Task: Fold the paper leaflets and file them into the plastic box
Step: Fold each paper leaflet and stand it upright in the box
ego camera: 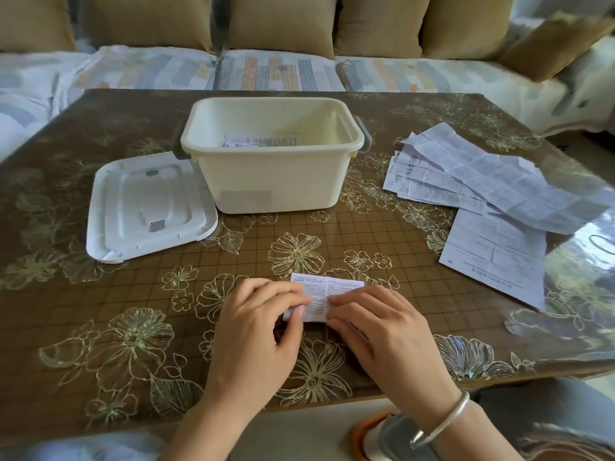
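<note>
1. Head view: a folded leaflet (327,291) lies on the table (100,327) near the front edge, and it is worked on by both hands.
2. The left end of the leaflet is pinched by the left hand (253,327), fingers curled over the top and thumb tucked at the near edge, apparently so that the layers are kept aligned.
3. The right half is pressed down by the right hand (376,331), whose fingers (346,299) lie fairly straight on the paper; a crease is probably being flattened.
4. The plastic box (273,174) is set straight ahead, open, within easy reach; a few filed leaflets (263,140) are seen on its floor.
5. Its lid (149,207) is laid flat to the left, touching the box's corner and kept out of the folding area.
6. The unfolded leaflets (482,174) are fanned out in a loose pile at the right, with one single sheet (496,257) lying nearer, so the next one can be drawn by the right hand.
7. Dense small print is visible on every leaflet but cannot be read; larger characters on one sheet in the pile are not legible either.
8. A greyish patch on the box front is blurred, so no brand can be made out.
</note>
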Demonstrator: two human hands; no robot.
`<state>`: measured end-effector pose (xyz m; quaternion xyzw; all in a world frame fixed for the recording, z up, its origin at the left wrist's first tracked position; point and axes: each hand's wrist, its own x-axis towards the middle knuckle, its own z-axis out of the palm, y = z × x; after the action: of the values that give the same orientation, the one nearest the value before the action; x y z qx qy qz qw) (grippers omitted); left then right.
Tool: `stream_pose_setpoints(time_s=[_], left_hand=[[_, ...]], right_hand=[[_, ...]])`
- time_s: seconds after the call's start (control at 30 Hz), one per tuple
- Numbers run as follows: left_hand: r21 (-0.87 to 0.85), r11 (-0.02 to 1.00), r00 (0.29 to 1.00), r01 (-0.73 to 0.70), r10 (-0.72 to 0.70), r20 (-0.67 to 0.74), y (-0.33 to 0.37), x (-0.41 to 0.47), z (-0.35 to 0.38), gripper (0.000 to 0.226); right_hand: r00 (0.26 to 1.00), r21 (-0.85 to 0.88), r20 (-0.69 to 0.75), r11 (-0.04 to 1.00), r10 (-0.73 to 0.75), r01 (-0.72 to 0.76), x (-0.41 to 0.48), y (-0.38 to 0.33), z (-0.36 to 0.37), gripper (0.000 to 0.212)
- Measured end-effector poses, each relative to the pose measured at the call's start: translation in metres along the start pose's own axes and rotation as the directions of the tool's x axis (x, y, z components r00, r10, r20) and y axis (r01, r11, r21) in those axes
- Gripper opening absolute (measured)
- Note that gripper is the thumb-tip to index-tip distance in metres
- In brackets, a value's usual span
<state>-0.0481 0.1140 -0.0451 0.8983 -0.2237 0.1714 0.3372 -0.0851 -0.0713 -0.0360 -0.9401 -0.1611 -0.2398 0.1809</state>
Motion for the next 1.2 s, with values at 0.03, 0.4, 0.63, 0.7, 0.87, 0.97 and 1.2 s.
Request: stream_pose_setpoints(time_s=[0.03,0.4,0.63,0.7,0.87,0.97,1.2], left_hand=[[-0.039,0.999,1.0,-0.006,0.006,-0.005,0.001,0.0,-0.001,0.027],[-0.075,0.997,0.999,0.036,-0.037,-0.012,0.002,-0.001,-0.002,0.021],[-0.003,0.997,0.996,0.079,-0.078,0.032,0.006,0.002,-0.003,0.015],[0.021,0.996,0.995,0.087,-0.088,0.046,0.008,0.002,-0.003,0.019],[0.025,0.997,0.995,0.07,-0.072,0.066,0.005,0.002,-0.002,0.022],[0.027,0.998,0.995,0.065,-0.067,0.077,0.004,0.002,-0.002,0.015],[-0.004,0.998,0.995,0.059,-0.058,0.082,0.002,0.001,0.0,0.011]], right_hand=[[1.0,0.009,-0.015,1.0,0.01,-0.01,0.0,0.0,0.0,0.018],[0.949,0.256,-0.048,0.922,0.31,-0.289,-0.007,-0.005,-0.003,0.015],[0.925,0.197,-0.004,0.907,0.38,-0.372,-0.001,-0.003,0.001,0.03],[0.927,0.181,0.003,0.911,0.376,-0.37,0.0,-0.004,0.001,0.029],[0.937,0.021,0.075,0.939,0.34,-0.343,0.007,-0.004,-0.003,0.028],[0.915,-0.058,0.194,0.936,0.352,-0.348,0.02,-0.007,-0.011,0.031],[0.709,-0.218,0.573,0.911,0.411,-0.351,0.064,-0.006,-0.025,0.053]])
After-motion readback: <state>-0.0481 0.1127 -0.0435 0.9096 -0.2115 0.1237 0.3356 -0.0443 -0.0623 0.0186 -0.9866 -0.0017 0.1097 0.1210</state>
